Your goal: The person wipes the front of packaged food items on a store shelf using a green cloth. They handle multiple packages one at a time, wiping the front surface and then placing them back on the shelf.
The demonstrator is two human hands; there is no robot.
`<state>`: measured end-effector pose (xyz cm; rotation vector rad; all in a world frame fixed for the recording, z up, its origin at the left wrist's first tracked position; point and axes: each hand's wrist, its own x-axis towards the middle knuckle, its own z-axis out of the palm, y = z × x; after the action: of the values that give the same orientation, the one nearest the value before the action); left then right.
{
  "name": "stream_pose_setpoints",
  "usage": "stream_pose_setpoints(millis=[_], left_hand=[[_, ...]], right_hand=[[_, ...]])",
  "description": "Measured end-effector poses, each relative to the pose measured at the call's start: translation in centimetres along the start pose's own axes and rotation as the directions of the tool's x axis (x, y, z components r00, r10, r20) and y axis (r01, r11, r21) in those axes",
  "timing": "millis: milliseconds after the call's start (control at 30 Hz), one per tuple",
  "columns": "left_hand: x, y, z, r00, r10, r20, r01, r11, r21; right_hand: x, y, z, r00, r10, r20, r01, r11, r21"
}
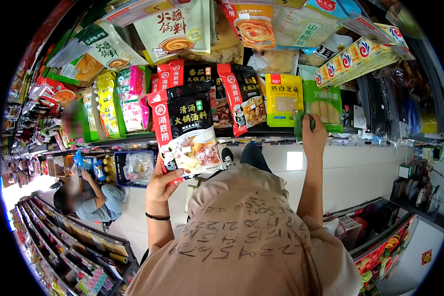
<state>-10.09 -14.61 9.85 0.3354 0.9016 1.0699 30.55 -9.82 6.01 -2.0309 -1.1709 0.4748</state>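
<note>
My left hand grips the lower left corner of a black-and-red hot pot soup base pouch. The pouch is upright, its printed front towards me, in front of the shelf. My right hand is closed around a bunched green cloth. That cloth lies close to a yellow sesame seed packet and a green-and-white food packet on the shelf. Another black-and-red pouch leans between the held pouch and the sesame packet. Similar pouches behind are partly hidden by the one in my hand.
Open cartons of small packets stand left on the shelf. Price tag holders jut out above. A blue crate with clear plastic bags sits on the floor, beside a crouching person. Shelving runs along the lower left.
</note>
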Motion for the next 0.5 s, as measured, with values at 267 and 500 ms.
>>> stream_pose_setpoints(millis=[267,500], left_hand=[[1.4,-1.0,1.2,0.987,0.039,-0.159,-0.035,0.999,0.026],[2.2,-0.7,3.2,0.966,0.116,-0.232,-0.112,0.993,0.028]], right_hand=[[6.4,0.0,2.9,0.913,-0.406,-0.049,0.386,0.894,-0.228],[6.3,4.0,5.5,0.899,-0.375,0.227,0.421,0.882,-0.210]])
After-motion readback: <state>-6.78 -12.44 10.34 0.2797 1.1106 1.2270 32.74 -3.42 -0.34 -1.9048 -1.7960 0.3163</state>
